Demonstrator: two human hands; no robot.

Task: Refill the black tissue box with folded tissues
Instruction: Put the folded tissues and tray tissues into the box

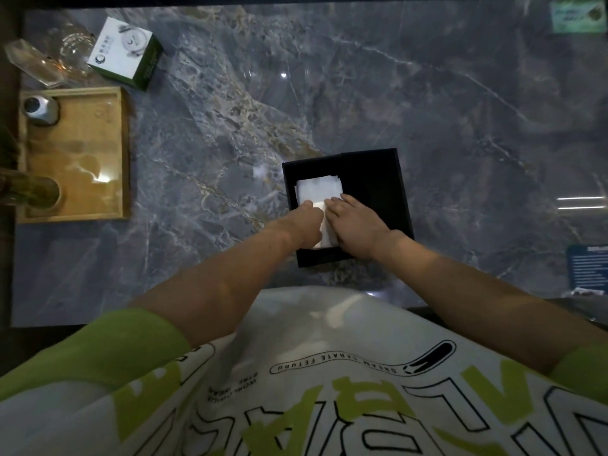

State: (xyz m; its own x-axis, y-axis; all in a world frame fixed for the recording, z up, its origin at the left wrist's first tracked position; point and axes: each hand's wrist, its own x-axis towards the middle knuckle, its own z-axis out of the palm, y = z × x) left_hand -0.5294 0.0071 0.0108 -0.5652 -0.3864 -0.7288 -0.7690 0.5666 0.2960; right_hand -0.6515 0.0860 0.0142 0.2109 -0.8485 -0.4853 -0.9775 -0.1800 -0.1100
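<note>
Bench (427, 103) of polished grey stone with pale and ochre veining, glossy enough to mirror ceiling lights, carries everything shown. Wooden tray (79, 153), rectangular and lacquered with a raised rim, lies along the left edge and holds a small metal canister (41, 108) at its far end. Black tissue box (371, 195), square, matte and rigid-walled, sits near the front edge at mid-width, its open cavity on the left side and a dark panel covering its right side. White and green carton (126, 54) stands toward the far left corner, just beside clear glassware (49, 60). Folded tissues (318, 192), a soft white rectangular stack with slightly ragged edges, lie inside the box cavity, their near end rising over the front wall between the two hands. Left hand (304, 222) is curled closed and presses its knuckles on the stack; whether it pinches any sheet cannot be told. Right hand (355, 222) lies flat with fingers (339, 202) extended and unclenched on the paper. Probable risks: uneven pressure may crumple or tear the thin sheets, the protruding end may catch on the front wall and unfold, and the light box may skid on the slick stone.
</note>
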